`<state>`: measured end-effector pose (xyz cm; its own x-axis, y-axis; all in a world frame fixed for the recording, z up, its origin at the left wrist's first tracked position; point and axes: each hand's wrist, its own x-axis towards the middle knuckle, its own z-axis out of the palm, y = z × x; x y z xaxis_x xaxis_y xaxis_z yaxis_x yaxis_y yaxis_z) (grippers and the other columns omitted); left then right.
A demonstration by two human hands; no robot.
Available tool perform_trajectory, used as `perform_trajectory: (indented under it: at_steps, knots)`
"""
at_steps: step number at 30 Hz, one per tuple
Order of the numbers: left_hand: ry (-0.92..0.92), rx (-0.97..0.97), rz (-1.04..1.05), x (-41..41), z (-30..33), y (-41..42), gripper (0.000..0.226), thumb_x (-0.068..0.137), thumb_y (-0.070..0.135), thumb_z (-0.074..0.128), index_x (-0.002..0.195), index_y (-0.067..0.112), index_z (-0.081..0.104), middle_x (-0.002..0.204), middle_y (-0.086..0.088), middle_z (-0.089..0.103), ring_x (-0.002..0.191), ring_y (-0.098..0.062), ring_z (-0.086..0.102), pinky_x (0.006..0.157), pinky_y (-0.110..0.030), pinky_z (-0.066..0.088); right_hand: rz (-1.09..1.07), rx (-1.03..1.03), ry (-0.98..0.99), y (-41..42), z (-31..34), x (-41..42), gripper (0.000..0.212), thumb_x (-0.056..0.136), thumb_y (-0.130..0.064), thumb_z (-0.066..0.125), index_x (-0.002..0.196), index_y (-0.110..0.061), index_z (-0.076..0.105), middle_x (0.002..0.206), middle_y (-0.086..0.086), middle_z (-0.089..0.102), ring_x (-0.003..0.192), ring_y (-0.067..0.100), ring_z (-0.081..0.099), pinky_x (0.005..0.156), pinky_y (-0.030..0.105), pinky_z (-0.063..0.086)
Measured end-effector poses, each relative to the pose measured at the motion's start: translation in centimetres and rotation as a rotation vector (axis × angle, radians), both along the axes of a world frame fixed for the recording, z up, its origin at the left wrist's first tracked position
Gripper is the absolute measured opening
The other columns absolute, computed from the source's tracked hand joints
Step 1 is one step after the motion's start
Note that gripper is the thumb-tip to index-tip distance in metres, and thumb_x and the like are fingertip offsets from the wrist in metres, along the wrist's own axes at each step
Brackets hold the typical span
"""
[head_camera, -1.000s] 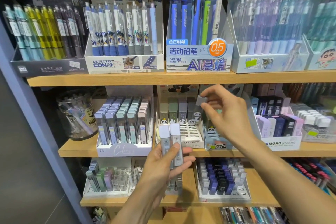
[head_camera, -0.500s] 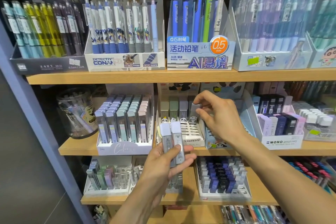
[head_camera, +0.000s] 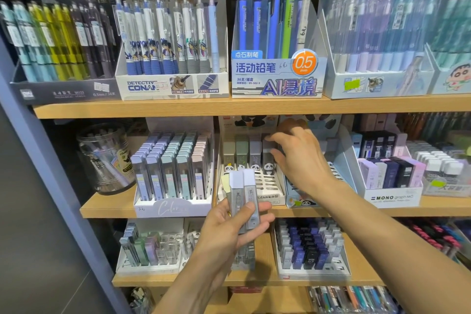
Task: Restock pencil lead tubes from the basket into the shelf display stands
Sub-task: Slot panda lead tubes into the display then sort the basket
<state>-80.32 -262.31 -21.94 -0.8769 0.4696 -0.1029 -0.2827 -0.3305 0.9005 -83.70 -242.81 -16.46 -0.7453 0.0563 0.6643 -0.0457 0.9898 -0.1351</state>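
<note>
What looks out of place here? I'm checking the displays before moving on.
Nothing stands out. The panda stand has empty front slots, simply awaiting the lead tubes the left hand holds.

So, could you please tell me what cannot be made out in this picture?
- Basket: outside the head view.
- Slot under the right hand: covered by its fingers in the panda stand.
- Count of tubes in the left hand: they overlap.
- Tube label print: too small.
</note>
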Motion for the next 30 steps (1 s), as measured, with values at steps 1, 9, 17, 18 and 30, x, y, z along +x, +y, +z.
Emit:
perform_trajectory:
  at_steps: [1,9,17,18,30]
  knots:
    - [0.004,-0.001,-0.003,0.0,0.0,-0.1,0.029,0.101,0.008,0.059,0.131,0.009,0.06,0.111,-0.016,0.078,0.104,-0.03,0.076,0.085,-0.033,0.063,-0.01,-0.001,-0.022,0.0,-0.1,0.0,0.034,0.098,-0.012,0.064,0.131,-0.015,0.067,0.111,0.015,0.063,0.107,0.04,0.053,0.089,0.044,0.046]
    - [-0.043,0.045,-0.023,-0.1,0.4,-0.3,0.029,0.099,0.008,0.061,0.128,0.007,0.062,0.112,-0.017,0.078,0.106,-0.032,0.076,0.086,-0.036,0.062,0.104,-0.033,0.107,-0.6,-1.2,1.9,0.026,0.09,-0.017,0.074,0.116,-0.015,0.074,0.103,0.002,0.063,0.099,0.023,0.055,0.08,0.028,0.046]
    - [-0.052,0.046,-0.082,0.2,0.4,-0.3,0.027,0.099,0.012,0.063,0.125,0.007,0.067,0.111,-0.022,0.077,0.101,-0.036,0.076,0.072,-0.031,0.065,0.423,-1.176,-0.297,-3.9,-2.2,6.0,0.036,0.086,-0.008,0.079,0.117,-0.019,0.065,0.086,0.007,0.077,0.07,0.022,0.075,0.068,0.038,0.06]
    - [-0.059,0.053,-0.094,0.2,0.4,-0.3,0.027,0.1,0.013,0.062,0.126,0.007,0.067,0.111,-0.022,0.076,0.101,-0.037,0.076,0.073,-0.032,0.065,0.448,-1.25,-0.304,-3.7,-2.3,6.1,0.036,0.087,-0.005,0.078,0.118,-0.018,0.065,0.086,0.008,0.077,0.069,0.02,0.072,0.067,0.035,0.057]
    - [0.019,-0.001,-0.046,0.0,-0.7,0.2,0.022,0.096,0.016,0.068,0.116,0.01,0.077,0.105,-0.007,0.077,0.077,-0.017,0.069,0.08,-0.031,0.063,0.58,-1.349,-0.414,-3.1,-2.8,5.9,0.039,0.097,-0.015,0.066,0.134,-0.026,0.065,0.091,0.006,0.071,0.073,0.015,0.057,0.081,0.031,0.052]
